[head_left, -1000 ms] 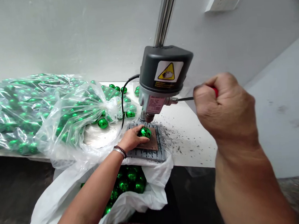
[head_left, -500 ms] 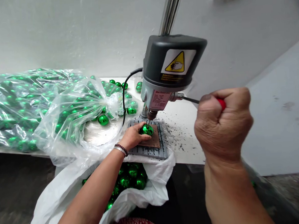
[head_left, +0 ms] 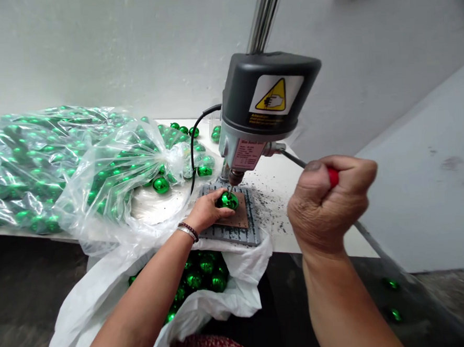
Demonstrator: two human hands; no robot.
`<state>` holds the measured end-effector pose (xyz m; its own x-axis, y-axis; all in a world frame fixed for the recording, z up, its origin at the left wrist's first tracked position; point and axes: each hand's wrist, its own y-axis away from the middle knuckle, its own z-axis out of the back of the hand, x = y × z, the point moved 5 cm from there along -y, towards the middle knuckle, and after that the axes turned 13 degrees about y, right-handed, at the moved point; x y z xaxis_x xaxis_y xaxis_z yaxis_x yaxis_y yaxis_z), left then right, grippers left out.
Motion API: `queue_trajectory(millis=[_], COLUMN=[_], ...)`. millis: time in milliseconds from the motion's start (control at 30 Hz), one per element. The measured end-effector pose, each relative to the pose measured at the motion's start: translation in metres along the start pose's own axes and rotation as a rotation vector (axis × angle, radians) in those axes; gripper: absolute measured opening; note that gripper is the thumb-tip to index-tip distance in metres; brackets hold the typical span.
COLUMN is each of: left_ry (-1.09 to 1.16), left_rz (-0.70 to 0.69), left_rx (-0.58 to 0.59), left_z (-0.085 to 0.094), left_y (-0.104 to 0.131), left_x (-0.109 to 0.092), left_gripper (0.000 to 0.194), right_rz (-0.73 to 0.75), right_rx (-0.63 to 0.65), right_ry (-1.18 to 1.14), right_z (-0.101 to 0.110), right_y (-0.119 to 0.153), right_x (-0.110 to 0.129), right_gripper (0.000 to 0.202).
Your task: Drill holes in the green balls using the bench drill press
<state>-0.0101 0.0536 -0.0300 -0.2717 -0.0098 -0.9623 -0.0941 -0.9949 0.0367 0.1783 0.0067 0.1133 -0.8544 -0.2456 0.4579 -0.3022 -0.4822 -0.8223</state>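
Note:
A shiny green bauble (head_left: 229, 201) rests on a brown board (head_left: 240, 217) on the base of the bench drill press (head_left: 270, 100). My left hand (head_left: 207, 211) grips the bauble from the left, thumb in front and fingers behind. The drill chuck (head_left: 236, 177) stands just above it, and the bit reaches down to the bauble's top; how deep it goes I cannot tell. My right hand (head_left: 331, 201) is wrapped round the red knob (head_left: 333, 177) at the end of the drill's feed lever (head_left: 293, 158).
A clear plastic bag (head_left: 59, 168) full of green baubles covers the table's left side. Below the table edge, a white sack (head_left: 247, 293) holds more. A black cable (head_left: 192, 150) runs behind my left hand. Dark shavings (head_left: 271, 207) litter the white tabletop.
My right hand has pulled the lever down and to the left. My left hand keeps the bauble in the same place under the bit.

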Motion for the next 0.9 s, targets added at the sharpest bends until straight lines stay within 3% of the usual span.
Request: queue_trajectory(millis=[367,500,667,767,900], left_ry=[0.001,-0.083,-0.133,-0.070,0.043], left_rz=[0.004,-0.003,-0.010,-0.018,-0.028], left_rx=[0.000,-0.015,-0.092,-0.084,-0.007], left_z=[0.000,-0.002,-0.001,0.006,0.024], left_y=[0.000,0.003,0.008,0.024,0.071], left_x=[0.000,-0.004,-0.009,-0.014,-0.020], left_gripper=[0.074,0.069,0.054,0.046,0.049], right_rz=[0.059,-0.012,-0.081,-0.132,-0.144], right_rx=[-0.006,0.023,0.247,0.305,0.325], right_ry=[-0.013,-0.026,0.077,0.121,0.131], right_z=[-0.011,-0.006,-0.012,-0.018,-0.023], right_y=[0.035,-0.001,-0.074,-0.088,-0.087], right_x=[-0.017,-0.004,0.027,0.033,0.030], right_gripper=[0.014,0.023,0.026,0.022,0.027])
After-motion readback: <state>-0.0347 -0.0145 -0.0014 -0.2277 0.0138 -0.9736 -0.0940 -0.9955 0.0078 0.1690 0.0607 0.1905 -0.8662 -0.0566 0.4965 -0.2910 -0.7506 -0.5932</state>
